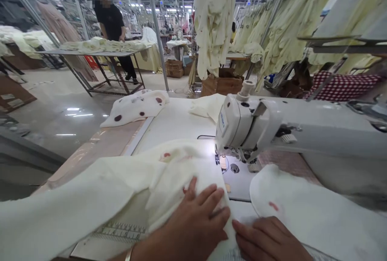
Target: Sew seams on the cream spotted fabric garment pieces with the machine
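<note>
My left hand [193, 222] lies flat, fingers stretched, on a cream fabric piece [169, 180] with red spots, pressing it down on the sewing table. My right hand [267, 239] rests beside it at the fabric's right edge, fingers together and pointing left, touching the cloth. The fabric runs up toward the needle area [222, 160] of a white sewing machine [272, 128]. A second cream piece [302, 208] with a red mark lies to the right under the machine arm. A printed ruler [121, 232] shows on the table under the cloth.
More spotted cream fabric [136, 107] lies at the table's far left. Cream garments [214, 15] hang overhead. A person in black [110, 23] stands at a distant table [90, 53] piled with cloth. Cardboard boxes [222, 83] sit on the floor.
</note>
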Motion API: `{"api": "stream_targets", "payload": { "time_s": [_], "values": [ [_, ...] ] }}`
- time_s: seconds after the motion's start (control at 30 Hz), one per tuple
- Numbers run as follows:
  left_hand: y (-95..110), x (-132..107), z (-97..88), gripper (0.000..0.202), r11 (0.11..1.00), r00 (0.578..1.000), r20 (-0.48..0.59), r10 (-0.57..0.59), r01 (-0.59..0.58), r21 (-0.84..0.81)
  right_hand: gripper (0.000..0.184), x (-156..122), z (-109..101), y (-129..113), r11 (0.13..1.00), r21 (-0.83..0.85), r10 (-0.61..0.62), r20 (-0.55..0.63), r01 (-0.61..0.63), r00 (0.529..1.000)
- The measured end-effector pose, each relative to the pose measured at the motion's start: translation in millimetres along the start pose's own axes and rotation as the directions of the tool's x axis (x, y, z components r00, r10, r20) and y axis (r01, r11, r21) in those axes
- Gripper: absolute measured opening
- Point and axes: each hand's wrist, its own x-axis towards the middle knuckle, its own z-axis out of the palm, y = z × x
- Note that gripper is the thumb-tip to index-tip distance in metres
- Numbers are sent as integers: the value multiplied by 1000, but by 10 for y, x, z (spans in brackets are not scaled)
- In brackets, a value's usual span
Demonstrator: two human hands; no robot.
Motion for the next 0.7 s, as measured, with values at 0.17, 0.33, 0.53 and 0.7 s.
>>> {"api": "stream_targets", "payload": {
  "time_s": [0.17,0.33,0.53,0.7],
  "values": [
    [-490,245,-209,30,995,989,141,41,-27,-100,25,225,151,232,998,61,9,84,-14,996],
    [-918,475,-167,30,986,980,133,146,-133,-102,20,452,274,437,995,4,96,92,-97,991],
    [-1282,738,-150,23,981,979,73,190,-185,-64,24,519,458,560,990,-68,128,36,-125,991],
    [-1355,768,-134,26,995,993,75,96,-94,-25,24,553,387,539,986,-63,156,30,-154,987]
  ]
}}
